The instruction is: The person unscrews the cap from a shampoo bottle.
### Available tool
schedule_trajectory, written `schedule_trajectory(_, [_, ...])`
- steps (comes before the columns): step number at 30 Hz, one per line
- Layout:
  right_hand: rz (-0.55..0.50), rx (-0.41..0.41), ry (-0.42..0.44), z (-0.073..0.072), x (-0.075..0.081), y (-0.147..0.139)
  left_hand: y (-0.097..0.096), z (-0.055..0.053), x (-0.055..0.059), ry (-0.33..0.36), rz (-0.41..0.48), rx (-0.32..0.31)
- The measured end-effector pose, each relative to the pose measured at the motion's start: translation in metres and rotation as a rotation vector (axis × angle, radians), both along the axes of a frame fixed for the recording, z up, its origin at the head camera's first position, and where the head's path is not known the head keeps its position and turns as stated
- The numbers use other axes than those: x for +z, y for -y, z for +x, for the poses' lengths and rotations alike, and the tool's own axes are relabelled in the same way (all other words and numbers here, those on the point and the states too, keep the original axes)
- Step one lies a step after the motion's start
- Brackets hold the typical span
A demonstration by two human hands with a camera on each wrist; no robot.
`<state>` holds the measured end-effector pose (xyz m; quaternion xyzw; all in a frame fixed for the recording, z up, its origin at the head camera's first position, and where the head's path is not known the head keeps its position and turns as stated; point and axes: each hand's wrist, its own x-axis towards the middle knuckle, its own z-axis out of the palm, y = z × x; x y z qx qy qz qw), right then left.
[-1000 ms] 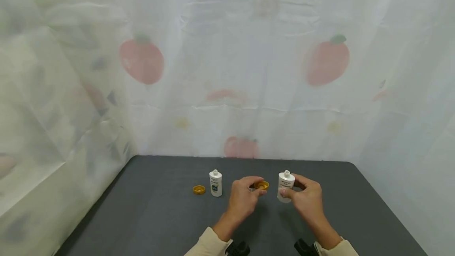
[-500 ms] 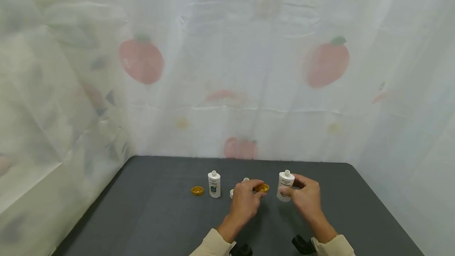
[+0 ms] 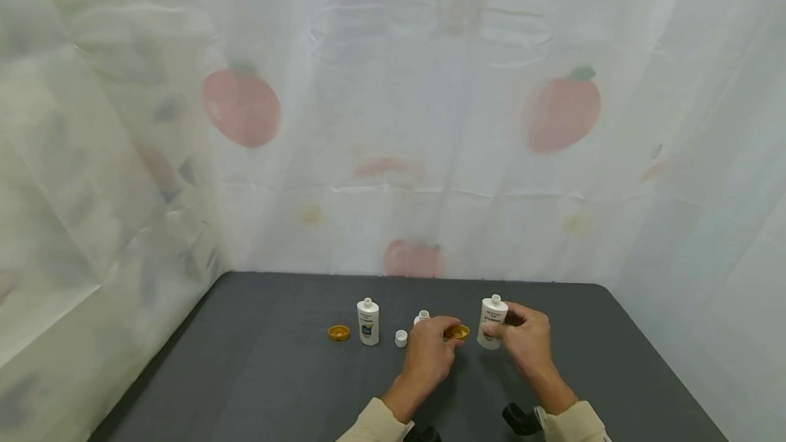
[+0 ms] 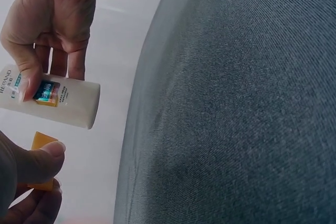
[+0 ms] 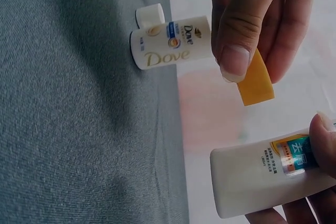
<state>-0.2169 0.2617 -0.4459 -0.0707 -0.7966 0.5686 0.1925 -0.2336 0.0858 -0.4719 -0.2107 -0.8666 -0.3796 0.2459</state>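
Note:
My left hand (image 3: 430, 353) pinches a yellow-orange bottle cap (image 3: 456, 332) between thumb and fingers, hollow side up. Close to its right, my right hand (image 3: 528, 340) grips a white flat-sided bottle (image 3: 492, 322) upright, its narrow neck bare on top. Blue and orange print shows on this bottle (image 5: 262, 171) in the right wrist view. Cap and bottle are apart, with a small gap between them. Partly hidden behind my left hand stands a white Dove bottle (image 5: 168, 43). Beside it sits a small white cap (image 3: 401, 338).
Another white bottle (image 3: 368, 322) with a bare neck stands farther left on the dark grey table (image 3: 276, 374). Left of it lies a second yellow-orange cap (image 3: 339, 333). A pale fruit-print curtain (image 3: 393, 121) hangs behind the table.
My left hand has shifted slightly right and nearer me with the cap, closer to the bottle. The Dove bottle's top and the white cap have come into view. The right hand stays nearly still.

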Motion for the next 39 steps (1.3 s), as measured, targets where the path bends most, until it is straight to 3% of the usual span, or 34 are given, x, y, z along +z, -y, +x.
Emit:
schedule_trajectory(16, [-0.017, -0.001, 0.036, -0.011, -0.012, -0.003, -0.004, -0.005, -0.014, -0.104, -0.136, 0.091])
schedule_trajectory(30, [-0.018, 0.034, 0.07, -0.015, -0.025, -0.009, -0.013, -0.004, -0.019, -0.102, -0.255, 0.107])
schedule_trajectory(39, [0.012, 0.029, 0.058, -0.018, -0.03, -0.01, -0.014, -0.008, -0.019, -0.046, -0.32, 0.13])
